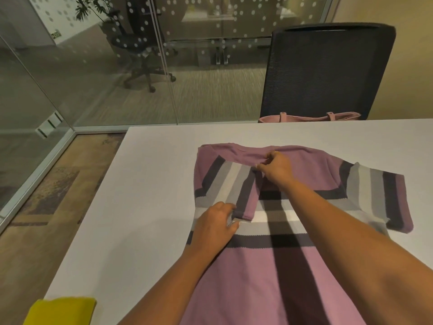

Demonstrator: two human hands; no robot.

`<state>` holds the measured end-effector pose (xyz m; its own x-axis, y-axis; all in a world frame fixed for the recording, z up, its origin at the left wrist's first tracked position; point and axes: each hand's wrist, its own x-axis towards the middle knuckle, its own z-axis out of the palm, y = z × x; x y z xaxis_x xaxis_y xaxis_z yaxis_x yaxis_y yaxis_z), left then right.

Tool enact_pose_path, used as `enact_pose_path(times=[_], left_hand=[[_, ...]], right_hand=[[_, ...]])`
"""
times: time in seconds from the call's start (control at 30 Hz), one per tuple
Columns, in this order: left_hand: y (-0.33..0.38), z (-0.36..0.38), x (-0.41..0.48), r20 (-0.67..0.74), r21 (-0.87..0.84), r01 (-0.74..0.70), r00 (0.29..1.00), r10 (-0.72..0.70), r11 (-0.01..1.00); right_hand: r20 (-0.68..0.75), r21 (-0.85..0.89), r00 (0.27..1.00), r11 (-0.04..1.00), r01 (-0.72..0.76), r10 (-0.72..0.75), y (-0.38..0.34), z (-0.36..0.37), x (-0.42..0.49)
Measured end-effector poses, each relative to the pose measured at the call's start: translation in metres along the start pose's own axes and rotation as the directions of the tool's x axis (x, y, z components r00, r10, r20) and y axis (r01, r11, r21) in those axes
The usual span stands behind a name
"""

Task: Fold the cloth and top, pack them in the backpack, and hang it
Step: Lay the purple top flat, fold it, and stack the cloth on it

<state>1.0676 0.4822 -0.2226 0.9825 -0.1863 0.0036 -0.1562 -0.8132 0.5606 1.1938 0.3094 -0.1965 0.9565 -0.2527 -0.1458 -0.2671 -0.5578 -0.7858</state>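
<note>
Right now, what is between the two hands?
The folded-over striped sleeve of the top lies between the left hand and right hand, in the head view.

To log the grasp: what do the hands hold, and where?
Both hold the top: left hand grips the folded sleeve's cuff, right hand pinches fabric near the neckline.

**Mauve, Grey and White**

Top (269,277): mauve, crossed by bands of dark grey, mid grey and white, likewise on the sleeves. Tabletop (145,184): plain white. Cloth (63,310): mustard yellow. Bag (304,118): pale pink. Chair (328,71): black mesh. Glass (199,31): rows of white dots. Floor (46,195): brown, wood-toned.
</note>
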Motion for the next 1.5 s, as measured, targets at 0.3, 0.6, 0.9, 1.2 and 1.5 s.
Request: enact_pose_path(times=[0.3,0.6,0.9,1.2,1.5], left_hand=[[-0.003,-0.006,-0.067,-0.091,0.148,0.150,0.986,-0.138,0.978],[-0.007,-0.016,-0.159,-0.078,0.246,0.322,0.947,-0.312,0.914],[-0.003,-0.026,-0.251,-0.094,0.218,0.462,0.887,-0.453,0.860],[-0.010,-0.038,-0.341,-0.094,0.165,0.543,0.840,-0.535,0.823],[-0.016,-0.052,-0.403,-0.014,0.131,0.518,0.853,-0.521,0.845]], right_hand=[[-0.037,-0.066,0.999,0.997,0.030,-0.033,0.031,0.000,-0.097],[0.163,-0.071,0.986,0.997,0.033,-0.021,0.063,0.006,-0.219],[0.306,-0.075,0.951,0.995,0.073,-0.047,0.083,0.009,-0.318],[0.437,-0.053,0.897,0.993,0.103,-0.070,0.083,0.024,-0.413],[0.393,-0.007,0.920,1.000,0.012,-0.008,0.078,0.039,-0.475]])
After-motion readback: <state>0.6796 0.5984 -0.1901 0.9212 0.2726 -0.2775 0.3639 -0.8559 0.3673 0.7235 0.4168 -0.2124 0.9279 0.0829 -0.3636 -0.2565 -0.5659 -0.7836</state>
